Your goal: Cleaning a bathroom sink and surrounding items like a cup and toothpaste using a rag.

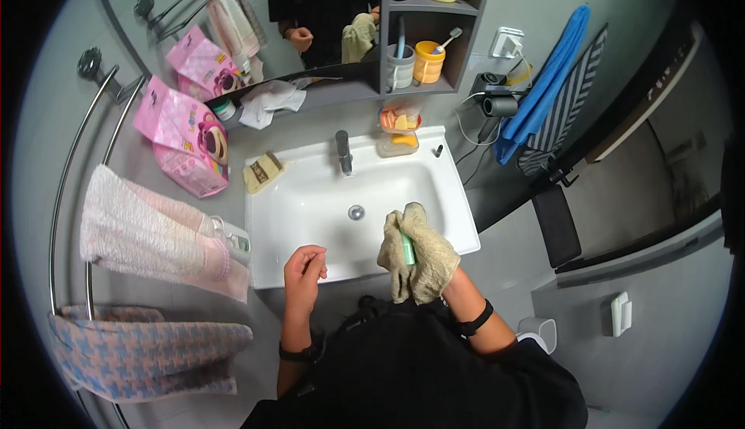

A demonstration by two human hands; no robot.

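My right hand is covered by a beige cloth [428, 248], through which it grips a small green object [408, 250] over the front right of the white washbasin [465, 219]; what the object is, I cannot tell. My left hand [305, 266] is at the basin's front edge, fingers curled in and nothing visible in them. Behind both hands, the drain [356, 213] lies below a dark faucet [344, 152]. A folded beige and brown cloth [263, 172] rests on the basin's back left corner, and a small black cap-like piece [438, 150] on its back right.
Towels [151, 231] hang from a metal rack at the left, beside a pink package [189, 138]. A soap dish [400, 119] sits behind the basin. Cups [428, 62] stand in the shelf by the mirror. A hair dryer [500, 106] and blue towel [544, 88] hang at the right.
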